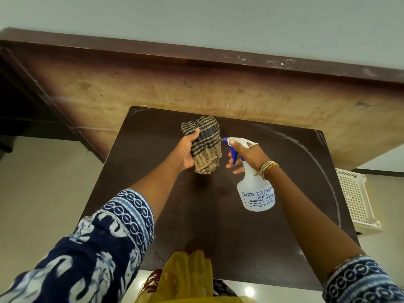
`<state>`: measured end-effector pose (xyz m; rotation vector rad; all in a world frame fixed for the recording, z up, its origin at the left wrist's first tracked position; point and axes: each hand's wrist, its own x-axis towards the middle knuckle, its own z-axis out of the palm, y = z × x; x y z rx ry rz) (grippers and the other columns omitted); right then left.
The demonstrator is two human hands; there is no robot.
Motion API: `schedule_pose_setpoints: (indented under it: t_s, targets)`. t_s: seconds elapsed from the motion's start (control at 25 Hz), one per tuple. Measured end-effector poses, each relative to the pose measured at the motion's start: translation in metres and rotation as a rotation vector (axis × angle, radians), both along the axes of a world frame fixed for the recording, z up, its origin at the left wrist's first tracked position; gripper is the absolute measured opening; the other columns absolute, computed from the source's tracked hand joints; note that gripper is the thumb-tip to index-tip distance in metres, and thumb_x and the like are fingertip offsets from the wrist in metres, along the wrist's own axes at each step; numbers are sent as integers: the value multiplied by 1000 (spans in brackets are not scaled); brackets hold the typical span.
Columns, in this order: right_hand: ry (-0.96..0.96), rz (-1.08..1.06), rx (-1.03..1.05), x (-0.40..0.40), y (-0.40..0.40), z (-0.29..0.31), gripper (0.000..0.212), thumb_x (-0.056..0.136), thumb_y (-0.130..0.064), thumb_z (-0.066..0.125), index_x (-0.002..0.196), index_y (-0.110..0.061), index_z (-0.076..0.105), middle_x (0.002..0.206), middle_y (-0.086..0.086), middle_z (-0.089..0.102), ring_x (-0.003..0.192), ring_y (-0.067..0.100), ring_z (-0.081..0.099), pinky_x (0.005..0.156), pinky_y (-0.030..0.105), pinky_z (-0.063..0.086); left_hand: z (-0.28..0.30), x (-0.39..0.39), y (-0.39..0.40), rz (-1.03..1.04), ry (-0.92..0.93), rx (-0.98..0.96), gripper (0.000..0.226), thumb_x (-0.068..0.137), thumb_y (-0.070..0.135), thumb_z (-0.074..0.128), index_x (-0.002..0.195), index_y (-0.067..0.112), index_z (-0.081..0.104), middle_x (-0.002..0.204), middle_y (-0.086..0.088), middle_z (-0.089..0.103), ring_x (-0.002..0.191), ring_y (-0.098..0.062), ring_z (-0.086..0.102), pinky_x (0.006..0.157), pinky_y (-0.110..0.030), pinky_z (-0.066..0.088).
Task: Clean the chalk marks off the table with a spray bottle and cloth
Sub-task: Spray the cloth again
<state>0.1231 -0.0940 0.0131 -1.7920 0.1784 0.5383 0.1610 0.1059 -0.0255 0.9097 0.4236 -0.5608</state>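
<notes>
Two tables fill the view: a dark brown table (218, 226) nearest the person, and beyond its far edge a larger tan table (153, 90). A curved chalk line (317, 158) arcs across the dark table's right side. Off that table's right edge sits a white perforated basket (354, 200); its contents cannot be seen. Above the dark table, the right hand (247, 155) grips a translucent white spray bottle (258, 191), fingers curled at its blue trigger. The left hand (185, 152) clutches a bunched striped cloth (205, 143) just beside the nozzle.
</notes>
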Motion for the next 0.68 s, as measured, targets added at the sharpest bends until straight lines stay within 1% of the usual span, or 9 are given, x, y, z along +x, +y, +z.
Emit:
schedule_pose_setpoints:
  t_s: [0.04, 0.08, 0.2, 0.28, 0.4, 0.48, 0.56, 0.6, 0.68]
  targets:
    - [-5, -6, -21, -1, 0, 0, 32, 95, -45, 50, 106, -16, 59, 81, 12, 66, 73, 26, 72, 59, 36, 59, 0, 0, 1, 4, -1, 1, 36, 99, 36, 47, 106, 5, 64, 104, -18, 69, 101, -33, 65, 94, -49, 48]
    - [-12, -13, -30, -1, 0, 0, 34, 95, -45, 50, 108, -14, 59, 80, 12, 66, 72, 25, 71, 59, 36, 60, 1, 0, 1, 7, 1, 2, 36, 99, 35, 47, 107, 5, 64, 105, -18, 69, 101, -34, 65, 94, -50, 48]
    - [-28, -12, -6, 0, -2, -1, 40, 95, -44, 51, 121, -14, 56, 92, 11, 70, 81, 23, 73, 59, 35, 59, 2, 0, 3, 16, 7, 7, 35, 98, 35, 48, 109, 5, 63, 107, -18, 69, 103, -34, 64, 93, -50, 48]
    - [-32, -13, 14, 1, -2, 1, 39, 95, -44, 51, 122, -16, 55, 96, 11, 71, 83, 21, 73, 58, 34, 59, 2, 0, 4, 25, 15, 13, 34, 98, 34, 48, 110, 5, 63, 107, -18, 69, 102, -33, 64, 92, -50, 48]
    - [-36, -34, 23, 3, -1, -1, 36, 95, -43, 51, 118, -16, 56, 94, 12, 70, 79, 22, 73, 57, 34, 59, 3, 1, 5, 38, 27, 15, 32, 98, 33, 49, 108, 6, 63, 106, -17, 69, 101, -33, 65, 93, -50, 48]
    - [-41, -41, -21, 4, 1, -2, 36, 95, -44, 51, 110, -13, 60, 85, 12, 69, 70, 22, 71, 54, 33, 58, 5, 0, 6, 46, 28, 17, 32, 98, 32, 49, 107, 6, 63, 106, -17, 69, 102, -33, 65, 94, -50, 48]
    - [-51, -53, -49, 5, 2, -4, 34, 95, -44, 51, 102, -13, 61, 78, 11, 66, 62, 18, 67, 51, 31, 57, 5, 1, 9, 56, 31, 8, 32, 98, 32, 49, 107, 5, 63, 107, -18, 68, 103, -34, 64, 95, -51, 47]
    - [-54, -62, -45, 7, 3, -6, 33, 95, -44, 51, 104, -14, 61, 78, 10, 66, 63, 18, 67, 51, 30, 56, 4, 1, 11, 60, 34, 2, 32, 99, 32, 48, 107, 5, 63, 108, -18, 68, 104, -34, 64, 94, -51, 47]
    - [-50, -63, -5, 15, 6, -10, 35, 95, -42, 52, 115, -13, 60, 91, 10, 70, 75, 19, 70, 56, 31, 59, 2, 2, 17, 64, 48, 1, 33, 99, 34, 48, 110, 5, 63, 111, -19, 68, 105, -34, 64, 90, -51, 49]
